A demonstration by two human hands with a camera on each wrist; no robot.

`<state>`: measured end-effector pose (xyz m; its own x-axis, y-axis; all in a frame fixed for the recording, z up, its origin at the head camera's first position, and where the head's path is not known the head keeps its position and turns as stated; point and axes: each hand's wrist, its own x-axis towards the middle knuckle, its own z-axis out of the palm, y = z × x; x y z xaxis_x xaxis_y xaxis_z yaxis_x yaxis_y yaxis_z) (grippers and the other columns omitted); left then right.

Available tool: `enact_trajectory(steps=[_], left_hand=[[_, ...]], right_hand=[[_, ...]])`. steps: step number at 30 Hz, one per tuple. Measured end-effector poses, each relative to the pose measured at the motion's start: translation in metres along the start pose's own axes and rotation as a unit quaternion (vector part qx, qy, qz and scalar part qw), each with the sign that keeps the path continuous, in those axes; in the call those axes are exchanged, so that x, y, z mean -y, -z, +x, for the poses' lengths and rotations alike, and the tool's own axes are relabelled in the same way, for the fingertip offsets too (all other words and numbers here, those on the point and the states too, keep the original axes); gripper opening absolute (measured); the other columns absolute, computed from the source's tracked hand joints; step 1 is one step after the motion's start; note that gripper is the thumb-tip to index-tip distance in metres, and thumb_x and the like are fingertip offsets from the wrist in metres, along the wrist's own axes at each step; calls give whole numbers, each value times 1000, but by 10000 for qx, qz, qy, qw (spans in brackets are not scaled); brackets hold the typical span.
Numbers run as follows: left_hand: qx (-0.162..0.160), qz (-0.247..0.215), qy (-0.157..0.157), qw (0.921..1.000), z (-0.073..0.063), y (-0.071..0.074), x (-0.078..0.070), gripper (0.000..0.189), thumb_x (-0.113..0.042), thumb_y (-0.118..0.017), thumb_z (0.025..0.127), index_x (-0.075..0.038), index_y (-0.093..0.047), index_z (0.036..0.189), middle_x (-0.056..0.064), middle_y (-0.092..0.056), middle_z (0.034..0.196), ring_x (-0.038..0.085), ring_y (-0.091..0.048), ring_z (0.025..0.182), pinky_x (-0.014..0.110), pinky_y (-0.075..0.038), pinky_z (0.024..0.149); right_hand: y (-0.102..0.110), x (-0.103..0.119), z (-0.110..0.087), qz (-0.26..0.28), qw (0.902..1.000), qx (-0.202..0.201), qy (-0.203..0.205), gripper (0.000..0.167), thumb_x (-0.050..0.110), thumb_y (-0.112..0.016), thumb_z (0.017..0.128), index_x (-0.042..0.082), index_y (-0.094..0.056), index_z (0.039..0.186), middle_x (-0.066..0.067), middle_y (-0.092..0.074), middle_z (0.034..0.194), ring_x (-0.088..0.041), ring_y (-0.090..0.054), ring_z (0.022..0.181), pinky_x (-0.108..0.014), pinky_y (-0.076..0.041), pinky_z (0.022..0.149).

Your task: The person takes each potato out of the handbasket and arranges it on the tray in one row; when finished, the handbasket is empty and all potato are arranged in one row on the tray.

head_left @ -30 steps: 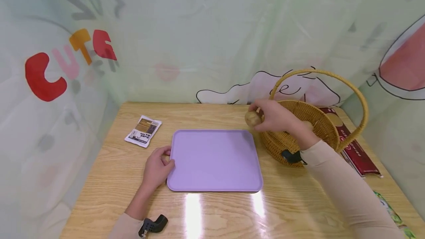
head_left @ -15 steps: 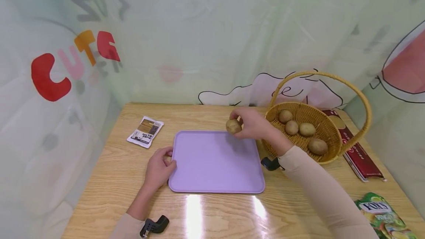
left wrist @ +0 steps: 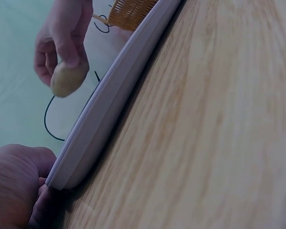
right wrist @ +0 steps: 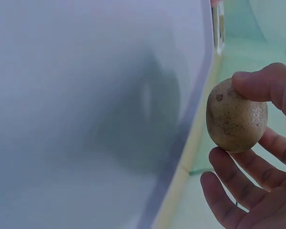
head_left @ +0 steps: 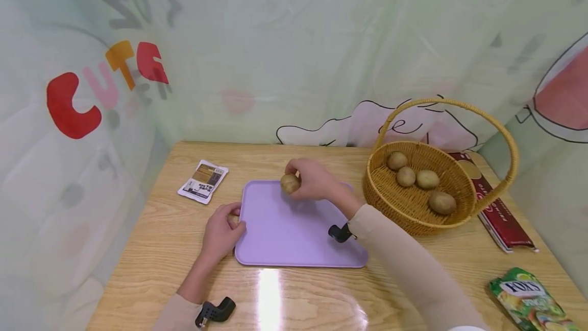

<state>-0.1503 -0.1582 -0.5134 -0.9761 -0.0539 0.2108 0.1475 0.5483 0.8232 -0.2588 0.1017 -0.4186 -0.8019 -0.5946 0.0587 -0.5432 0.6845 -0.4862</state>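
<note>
Right hand (head_left: 314, 181) is pinching round brown potato (head_left: 289, 184), risking fingertip slippage; left hand (head_left: 221, 230) is gripping rectangular lilac plastic tray (head_left: 280, 241) at left.

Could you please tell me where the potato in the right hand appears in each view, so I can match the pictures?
Head: the potato is just below the centre, in the right hand.
Left wrist: the potato is in the upper left.
Right wrist: the potato is right of centre, with the thumb on it.
Shared landmark: the purple tray, visible in all three.
</note>
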Motion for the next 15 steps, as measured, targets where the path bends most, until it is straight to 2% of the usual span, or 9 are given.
enact_trajectory(steps=[8, 15], left_hand=[[-27, 25, -116, 9999, 1, -1, 0, 46, -1, -73, 72, -2, -66, 118, 3, -62, 94, 10, -53, 60, 24, -47, 55], [-10, -38, -108, 9999, 0, 1, -4, 47, 1, -73, 72, 0, -66, 118, 6, -62, 94, 11, -53, 60, 24, -46, 55]], right_hand=[[-32, 17, 20, 137, 9997, -18, -178, 49, 22, -85, 63, 14, -60, 104, 2, -60, 99, -14, -54, 87, -29, -47, 76], [-55, 34, 38, 162, 9997, -153, -77, 51, 24, -85, 63, 13, -60, 106, 1, -61, 100, -14, -55, 88, -28, -47, 77]])
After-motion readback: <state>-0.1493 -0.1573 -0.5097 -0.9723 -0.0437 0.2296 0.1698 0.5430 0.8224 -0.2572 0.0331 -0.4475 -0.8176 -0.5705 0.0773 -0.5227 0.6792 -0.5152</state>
